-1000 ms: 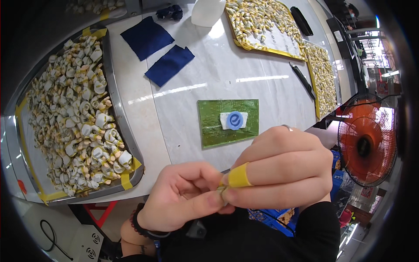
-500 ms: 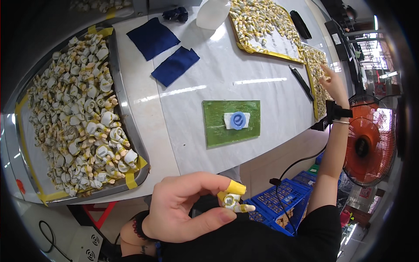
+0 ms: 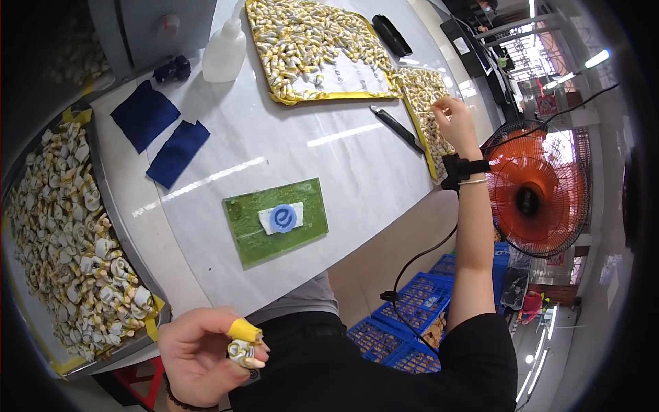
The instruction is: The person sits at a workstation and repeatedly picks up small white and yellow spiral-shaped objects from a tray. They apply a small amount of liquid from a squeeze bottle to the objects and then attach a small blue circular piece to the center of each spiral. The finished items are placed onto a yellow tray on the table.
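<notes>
My left hand is at the lower left, thumb and index finger pinching a small white-and-gold figurine piece. A yellow wrap covers that index fingertip. My right arm reaches out over the narrow yellow-edged tray of small gold-and-white pieces on the right. Its hand has curled fingers, thumb near index; anything between them is too small to make out. Between the hands lies a green mat bearing a white pad and a round blue disc.
A large metal tray heaped with white-and-gold pieces stands left. At the back are a yellow-rimmed tray, a white bottle and blue cloths. A cutter knife lies beside the narrow tray. An orange fan and blue crates are right.
The whole view has turned toward the right, so the table items sit further left. My left hand still pinches the figurine piece. The right hand's fingers have drawn in over the narrow tray.
</notes>
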A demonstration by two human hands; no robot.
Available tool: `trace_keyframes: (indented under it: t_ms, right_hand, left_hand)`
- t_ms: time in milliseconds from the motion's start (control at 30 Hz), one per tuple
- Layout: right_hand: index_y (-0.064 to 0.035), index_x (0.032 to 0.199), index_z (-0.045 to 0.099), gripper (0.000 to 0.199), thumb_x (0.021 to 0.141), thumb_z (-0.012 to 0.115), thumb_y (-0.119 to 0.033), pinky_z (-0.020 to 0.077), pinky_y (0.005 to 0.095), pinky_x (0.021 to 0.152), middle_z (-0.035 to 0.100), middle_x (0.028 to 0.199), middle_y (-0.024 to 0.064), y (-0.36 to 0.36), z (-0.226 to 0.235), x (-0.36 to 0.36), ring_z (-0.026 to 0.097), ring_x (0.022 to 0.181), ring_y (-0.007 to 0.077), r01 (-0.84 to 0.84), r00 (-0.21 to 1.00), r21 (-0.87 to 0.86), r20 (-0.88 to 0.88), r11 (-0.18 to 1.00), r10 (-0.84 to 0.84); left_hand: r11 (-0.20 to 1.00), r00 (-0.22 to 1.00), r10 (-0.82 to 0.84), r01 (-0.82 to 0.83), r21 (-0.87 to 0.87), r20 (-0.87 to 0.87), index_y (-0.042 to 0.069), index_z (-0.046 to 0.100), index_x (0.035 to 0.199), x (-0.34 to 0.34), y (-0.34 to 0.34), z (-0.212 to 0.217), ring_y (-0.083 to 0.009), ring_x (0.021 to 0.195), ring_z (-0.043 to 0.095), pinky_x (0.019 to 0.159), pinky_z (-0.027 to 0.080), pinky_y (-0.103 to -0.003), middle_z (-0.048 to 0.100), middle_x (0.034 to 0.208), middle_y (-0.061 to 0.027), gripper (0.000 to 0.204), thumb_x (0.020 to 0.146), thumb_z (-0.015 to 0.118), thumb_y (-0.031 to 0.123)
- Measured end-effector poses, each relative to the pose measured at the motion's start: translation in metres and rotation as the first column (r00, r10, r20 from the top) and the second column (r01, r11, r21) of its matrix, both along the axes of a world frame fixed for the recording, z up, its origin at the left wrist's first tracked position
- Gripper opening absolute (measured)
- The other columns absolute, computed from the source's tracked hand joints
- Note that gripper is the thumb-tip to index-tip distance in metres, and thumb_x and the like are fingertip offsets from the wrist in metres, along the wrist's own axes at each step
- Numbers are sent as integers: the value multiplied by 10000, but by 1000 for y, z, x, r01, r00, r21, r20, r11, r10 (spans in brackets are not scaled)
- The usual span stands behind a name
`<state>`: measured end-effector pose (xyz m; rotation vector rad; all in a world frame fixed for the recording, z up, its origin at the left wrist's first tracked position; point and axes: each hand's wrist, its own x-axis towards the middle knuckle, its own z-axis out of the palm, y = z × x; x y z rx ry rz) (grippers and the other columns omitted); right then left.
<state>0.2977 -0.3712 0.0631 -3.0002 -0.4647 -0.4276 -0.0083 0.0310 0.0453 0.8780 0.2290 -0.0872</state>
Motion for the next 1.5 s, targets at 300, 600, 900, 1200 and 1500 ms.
trace_keyframes:
  t_ms: [300,600,900,1200,1500]
  right_hand:
    - [-32,855,640,131,740,641,31,457,227,574,632,791,50,155,29,-112,603,701,126,-399,803,461,-243,793,545]
    - [-53,828,616,133,716,666,-4,464,329,605,550,758,62,207,5,-143,550,715,235,-648,601,425,-224,632,767]
    - [-49,811,619,133,703,673,8,457,327,593,545,731,53,213,2,-145,542,695,225,-680,603,353,-229,643,764]
    - [15,850,648,188,683,678,96,497,278,572,662,791,98,219,33,-177,645,673,222,-301,474,884,-186,357,861]
    - [67,868,647,186,689,649,120,503,303,577,649,792,131,231,21,-192,631,667,253,-276,411,955,20,104,912]
  left_hand:
    - [965,999,-37,33,-261,-10,-125,548,991,0,6,-5,-207,769,654,713,534,-305,640,847,-190,362,763,723,95]
    - [973,996,-24,43,-226,86,-108,566,981,-5,5,-9,-210,782,649,713,524,-301,645,849,-191,334,766,732,85]
    - [943,975,182,-210,258,127,6,516,901,-2,-5,-3,-202,689,605,616,531,-330,621,711,-91,467,739,760,369]
    - [735,863,2,-343,585,505,51,533,911,2,-5,-12,-244,740,622,664,540,-373,641,792,-89,464,688,796,361]
    - [758,860,-15,-323,566,511,60,581,915,2,-9,-10,-251,766,640,713,551,-407,644,843,-94,369,699,806,257]
